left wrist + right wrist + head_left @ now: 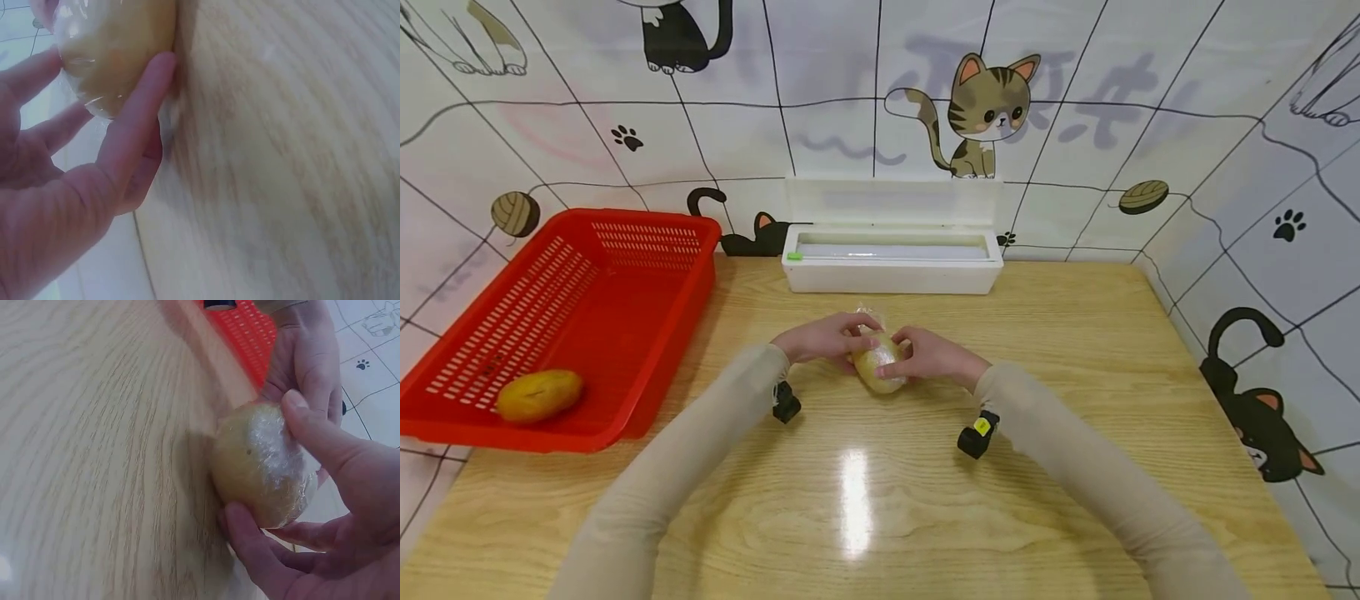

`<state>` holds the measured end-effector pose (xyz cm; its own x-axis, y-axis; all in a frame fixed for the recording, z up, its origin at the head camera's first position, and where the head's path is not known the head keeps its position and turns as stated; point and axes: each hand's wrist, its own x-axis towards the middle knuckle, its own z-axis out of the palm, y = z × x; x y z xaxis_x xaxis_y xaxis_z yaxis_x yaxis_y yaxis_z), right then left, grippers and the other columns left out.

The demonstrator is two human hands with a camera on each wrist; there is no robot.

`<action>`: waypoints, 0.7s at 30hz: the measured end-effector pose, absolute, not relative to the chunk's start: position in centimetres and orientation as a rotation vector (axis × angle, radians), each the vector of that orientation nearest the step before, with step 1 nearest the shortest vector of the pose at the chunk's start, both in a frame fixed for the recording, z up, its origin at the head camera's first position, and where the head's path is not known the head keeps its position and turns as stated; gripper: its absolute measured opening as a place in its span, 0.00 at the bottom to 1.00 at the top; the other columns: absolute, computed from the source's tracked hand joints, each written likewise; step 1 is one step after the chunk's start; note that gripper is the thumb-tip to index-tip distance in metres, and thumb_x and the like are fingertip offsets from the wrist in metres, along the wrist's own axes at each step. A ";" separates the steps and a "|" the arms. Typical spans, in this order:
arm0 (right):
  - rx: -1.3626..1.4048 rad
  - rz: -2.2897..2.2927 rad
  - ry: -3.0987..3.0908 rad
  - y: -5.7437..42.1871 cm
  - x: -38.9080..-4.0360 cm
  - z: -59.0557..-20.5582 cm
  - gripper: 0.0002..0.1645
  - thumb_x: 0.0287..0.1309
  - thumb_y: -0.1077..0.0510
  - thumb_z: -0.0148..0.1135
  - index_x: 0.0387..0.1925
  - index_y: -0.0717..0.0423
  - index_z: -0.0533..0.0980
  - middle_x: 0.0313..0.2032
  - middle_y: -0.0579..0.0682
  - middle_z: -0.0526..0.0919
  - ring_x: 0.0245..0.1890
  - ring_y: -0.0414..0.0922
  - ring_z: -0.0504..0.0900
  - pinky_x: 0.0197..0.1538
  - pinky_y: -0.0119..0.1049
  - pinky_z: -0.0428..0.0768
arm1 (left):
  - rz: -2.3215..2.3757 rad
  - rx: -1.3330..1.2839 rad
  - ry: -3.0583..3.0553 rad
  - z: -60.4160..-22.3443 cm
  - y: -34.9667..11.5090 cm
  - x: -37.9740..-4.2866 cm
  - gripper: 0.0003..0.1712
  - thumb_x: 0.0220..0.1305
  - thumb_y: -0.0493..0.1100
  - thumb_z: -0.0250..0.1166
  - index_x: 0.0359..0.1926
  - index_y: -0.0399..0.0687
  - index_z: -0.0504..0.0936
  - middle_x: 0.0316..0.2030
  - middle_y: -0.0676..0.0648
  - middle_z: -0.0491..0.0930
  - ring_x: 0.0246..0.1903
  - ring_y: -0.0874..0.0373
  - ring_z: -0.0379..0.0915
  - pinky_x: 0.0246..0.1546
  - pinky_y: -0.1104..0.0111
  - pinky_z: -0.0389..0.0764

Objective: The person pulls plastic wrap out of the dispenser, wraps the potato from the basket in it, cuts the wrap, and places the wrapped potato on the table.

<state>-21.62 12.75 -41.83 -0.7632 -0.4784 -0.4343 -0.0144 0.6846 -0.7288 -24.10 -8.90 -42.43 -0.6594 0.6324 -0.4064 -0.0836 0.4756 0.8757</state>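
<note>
A yellow mango (pixel 878 367) wrapped in clear plastic film is held low over the wooden table, between both hands. My left hand (pixel 826 338) grips its left side, with the thumb and fingers around the fruit in the left wrist view. From the right, my right hand (pixel 938 357) holds the wrapped mango (pixel 259 465), thumb on one side and fingers on the other. The film looks shiny and crumpled, and a loose tuft of it (pixel 869 315) sticks up at the far end. Whether the fruit touches the table is hard to tell.
A red plastic basket (pixel 647 333) stands at the left, with an unwrapped yellow mango (pixel 540 396) inside. At the back is a white film dispenser box (pixel 891 277), its lid raised and a green slider (pixel 795 257) on it. A cat-patterned wall covering (pixel 835 142) rises behind the table (pixel 925 517).
</note>
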 end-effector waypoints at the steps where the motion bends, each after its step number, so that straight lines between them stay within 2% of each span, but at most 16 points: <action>1: -0.384 -0.968 2.285 12.7 -21.5 -41.7 0.45 0.55 0.44 0.69 0.62 0.68 0.62 0.45 0.58 0.79 0.38 0.46 0.80 0.48 0.41 0.75 | 1.228 0.455 1.991 -42.4 -8.9 -24.1 0.23 0.73 0.42 0.55 0.65 0.40 0.66 0.50 0.36 0.66 0.41 0.50 0.73 0.41 0.59 0.81; 7: -0.457 -0.935 2.424 12.7 -20.2 -41.5 0.48 0.57 0.39 0.66 0.65 0.68 0.62 0.52 0.61 0.77 0.49 0.51 0.77 0.51 0.45 0.76 | 1.224 0.461 2.034 -42.1 -8.7 -24.0 0.21 0.73 0.40 0.54 0.63 0.38 0.67 0.48 0.35 0.67 0.40 0.50 0.71 0.40 0.60 0.81; 11: -0.542 -0.885 2.538 12.5 -18.6 -41.3 0.54 0.60 0.39 0.62 0.70 0.73 0.51 0.57 0.68 0.71 0.51 0.55 0.76 0.53 0.49 0.75 | 1.271 0.372 2.132 -42.4 -8.2 -23.4 0.19 0.73 0.42 0.53 0.60 0.35 0.68 0.49 0.34 0.63 0.41 0.47 0.73 0.38 0.61 0.82; 14: -0.573 -0.887 2.587 12.0 -17.7 -41.2 0.56 0.63 0.41 0.60 0.70 0.76 0.44 0.60 0.72 0.66 0.53 0.57 0.74 0.54 0.50 0.74 | 1.226 0.330 2.348 -42.8 -7.7 -22.7 0.20 0.73 0.46 0.53 0.55 0.34 0.68 0.47 0.34 0.61 0.40 0.48 0.71 0.37 0.63 0.81; 17: -0.541 -0.911 2.627 11.5 -17.4 -41.4 0.55 0.64 0.43 0.60 0.70 0.76 0.43 0.65 0.74 0.60 0.60 0.61 0.69 0.58 0.52 0.71 | 1.076 0.332 2.568 -43.0 -7.0 -22.0 0.23 0.72 0.51 0.54 0.50 0.33 0.66 0.44 0.36 0.60 0.36 0.49 0.67 0.34 0.64 0.76; 21: -0.585 -0.798 2.776 11.2 -17.6 -42.0 0.51 0.62 0.48 0.64 0.68 0.78 0.50 0.66 0.74 0.57 0.63 0.66 0.64 0.62 0.54 0.65 | 0.863 0.341 2.738 -42.7 -6.1 -20.9 0.29 0.70 0.59 0.55 0.43 0.34 0.62 0.39 0.37 0.58 0.31 0.48 0.64 0.29 0.61 0.71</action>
<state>-17.61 11.18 -41.95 -0.9030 -0.4229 -0.0755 -0.3181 0.7765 -0.5439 -20.95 -6.13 -42.71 -0.9414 0.2939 -0.1657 0.1457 0.7971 0.5861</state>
